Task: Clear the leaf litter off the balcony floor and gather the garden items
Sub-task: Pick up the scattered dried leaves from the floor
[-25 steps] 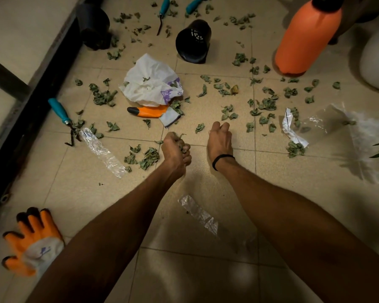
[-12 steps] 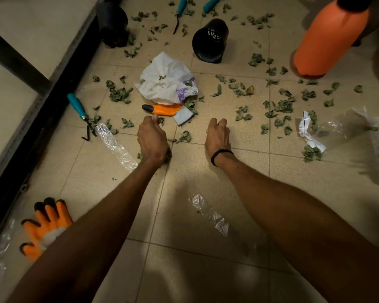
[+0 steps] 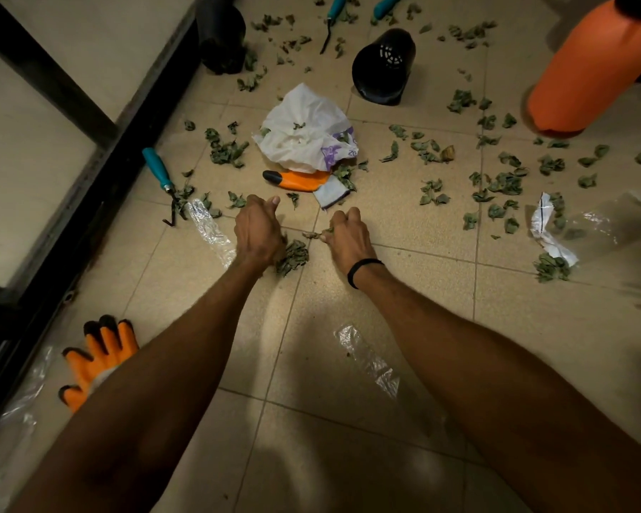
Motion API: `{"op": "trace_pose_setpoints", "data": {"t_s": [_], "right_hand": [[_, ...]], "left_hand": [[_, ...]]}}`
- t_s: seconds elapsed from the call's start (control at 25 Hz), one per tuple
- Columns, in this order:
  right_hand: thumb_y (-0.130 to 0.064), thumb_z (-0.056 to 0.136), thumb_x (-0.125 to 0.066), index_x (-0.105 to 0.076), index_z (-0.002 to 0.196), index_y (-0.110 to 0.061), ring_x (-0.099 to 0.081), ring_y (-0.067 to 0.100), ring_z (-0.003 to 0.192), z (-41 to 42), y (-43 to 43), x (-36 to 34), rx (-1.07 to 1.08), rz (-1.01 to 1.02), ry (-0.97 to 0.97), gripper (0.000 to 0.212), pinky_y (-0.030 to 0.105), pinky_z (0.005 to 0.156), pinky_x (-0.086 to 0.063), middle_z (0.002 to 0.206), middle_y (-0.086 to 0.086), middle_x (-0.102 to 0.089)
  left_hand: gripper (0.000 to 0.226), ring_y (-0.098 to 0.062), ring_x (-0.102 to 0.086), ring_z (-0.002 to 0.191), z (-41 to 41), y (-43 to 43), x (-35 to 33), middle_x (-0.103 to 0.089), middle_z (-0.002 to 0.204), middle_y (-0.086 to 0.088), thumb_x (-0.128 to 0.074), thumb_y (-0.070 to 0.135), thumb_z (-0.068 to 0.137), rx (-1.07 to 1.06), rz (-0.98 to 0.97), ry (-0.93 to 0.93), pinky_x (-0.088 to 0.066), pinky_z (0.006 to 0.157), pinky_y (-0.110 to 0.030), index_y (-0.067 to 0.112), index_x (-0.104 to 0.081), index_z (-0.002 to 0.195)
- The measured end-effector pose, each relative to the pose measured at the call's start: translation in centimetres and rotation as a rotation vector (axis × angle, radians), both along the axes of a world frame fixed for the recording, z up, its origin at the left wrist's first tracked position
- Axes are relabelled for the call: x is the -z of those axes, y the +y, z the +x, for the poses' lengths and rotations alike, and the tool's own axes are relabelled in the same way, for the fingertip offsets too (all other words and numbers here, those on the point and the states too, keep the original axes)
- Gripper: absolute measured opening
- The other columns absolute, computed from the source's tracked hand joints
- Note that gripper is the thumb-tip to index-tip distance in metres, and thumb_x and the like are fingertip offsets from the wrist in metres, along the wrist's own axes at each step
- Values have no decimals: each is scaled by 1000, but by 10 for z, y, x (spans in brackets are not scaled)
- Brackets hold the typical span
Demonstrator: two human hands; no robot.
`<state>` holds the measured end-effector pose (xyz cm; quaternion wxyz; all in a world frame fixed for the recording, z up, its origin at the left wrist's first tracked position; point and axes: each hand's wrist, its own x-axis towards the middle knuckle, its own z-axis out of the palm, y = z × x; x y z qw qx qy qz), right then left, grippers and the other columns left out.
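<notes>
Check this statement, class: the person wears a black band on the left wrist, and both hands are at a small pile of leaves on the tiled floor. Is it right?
Not quite: the head view shows the black band on the right wrist, not the left. The left hand and right hand are indeed at a small pile of leaves on the tiled floor.

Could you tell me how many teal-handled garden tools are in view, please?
3. One teal-handled tool lies left, beside the black frame; two others lie at the top edge, cropped. More may be hidden.
</notes>
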<state>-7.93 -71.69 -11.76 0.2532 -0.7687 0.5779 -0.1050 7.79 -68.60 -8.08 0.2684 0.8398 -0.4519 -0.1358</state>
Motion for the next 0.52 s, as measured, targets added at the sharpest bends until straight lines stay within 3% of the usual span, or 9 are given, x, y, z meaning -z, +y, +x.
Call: {"op": "trace_pose_setpoints", "data": {"t_s": [0.12,0.2,0.28,0.36,0.44,0.52], "right_hand": [[-7,96,-55,-53,121,-4,-56,31,106,-2,1,-2,118,9,-72,26,35,90,-45,127,16,-46],[-7,94,-57,-59,114,-6,-57,28,107,-1,-4,-9,245,91,-199,21,31,90,-45,123,14,-54],[-8,92,-57,-63,108,-7,-58,25,108,-1,-7,-13,305,145,-295,17,26,87,-44,117,11,-63],[-7,91,-58,-65,108,-8,-59,23,108,0,-8,-16,298,162,-335,18,24,87,-42,115,8,-66],[-7,90,-59,-67,106,-10,-60,22,107,3,-7,-17,278,147,-342,18,27,90,-46,114,6,-67],[-6,89,-59,-68,103,-12,-61,22,106,6,-6,-18,260,122,-343,18,30,91,-49,112,5,-68]], "left_hand": [[27,-20,-54,84,14,6,1,-62,93,-8,-44,28,107,-25,33,105,-36,69,-31,5,-58,106],[28,-12,-56,71,23,8,-1,-61,86,-4,-42,26,107,-102,13,399,-41,61,-28,8,-63,104],[31,-6,-49,53,30,12,-7,-55,75,-2,-40,27,108,-223,-31,824,-39,50,-24,9,-62,96],[34,-7,-45,47,38,22,-9,-52,65,1,-43,33,107,-232,-19,1008,-37,45,-22,10,-61,90],[39,-11,-51,56,46,32,-7,-57,65,2,-46,39,105,-95,23,795,-41,50,-23,9,-63,86],[43,-16,-57,73,53,38,0,-65,82,-4,-49,42,103,109,88,326,-41,58,-26,5,-65,94]]}}
